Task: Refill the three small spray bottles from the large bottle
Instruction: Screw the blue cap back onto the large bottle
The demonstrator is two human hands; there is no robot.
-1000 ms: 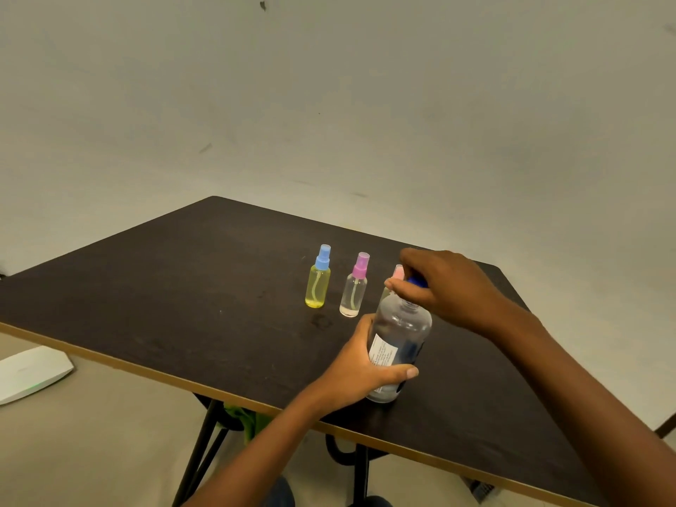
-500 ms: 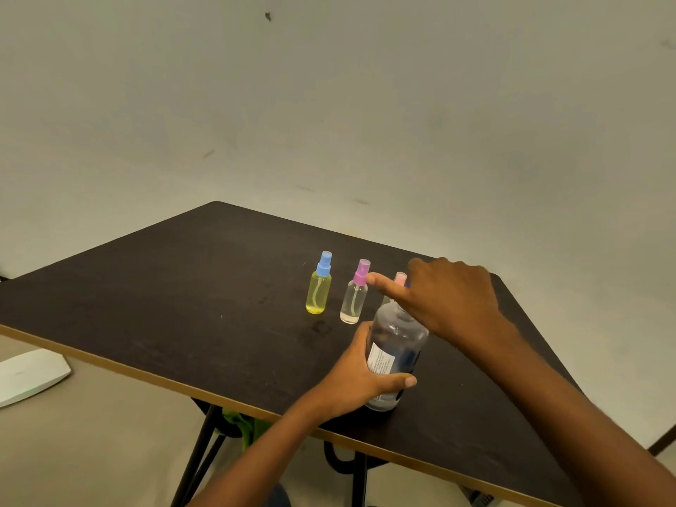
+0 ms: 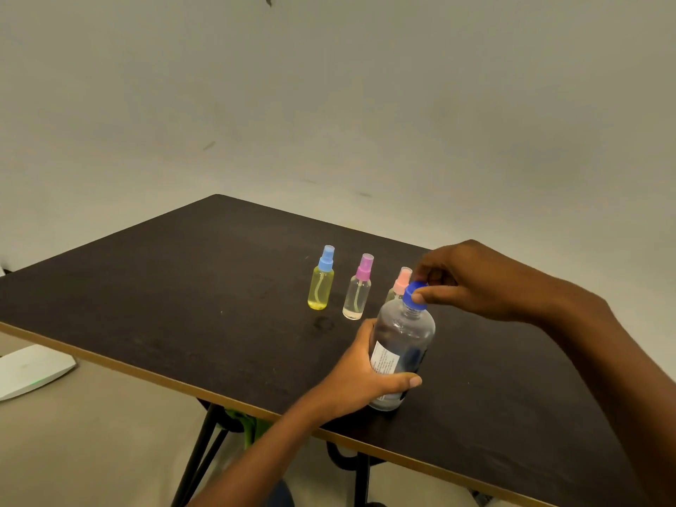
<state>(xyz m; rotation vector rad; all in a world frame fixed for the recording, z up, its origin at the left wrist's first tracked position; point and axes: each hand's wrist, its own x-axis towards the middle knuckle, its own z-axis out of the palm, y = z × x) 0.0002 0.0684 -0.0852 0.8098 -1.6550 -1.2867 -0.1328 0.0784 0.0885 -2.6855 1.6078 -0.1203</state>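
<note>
Two hands on large clear plastic bottle [image 3: 402,345]: left hand [image 3: 360,375] wraps its body; right hand [image 3: 472,279] pinches blue screw cap [image 3: 415,295]. Bottle upright on dark table [image 3: 183,287].

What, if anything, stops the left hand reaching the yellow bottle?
Probably yes: only table lies between the left hand and the yellow bottle, though that hand grips the large bottle and must release it first.
</note>
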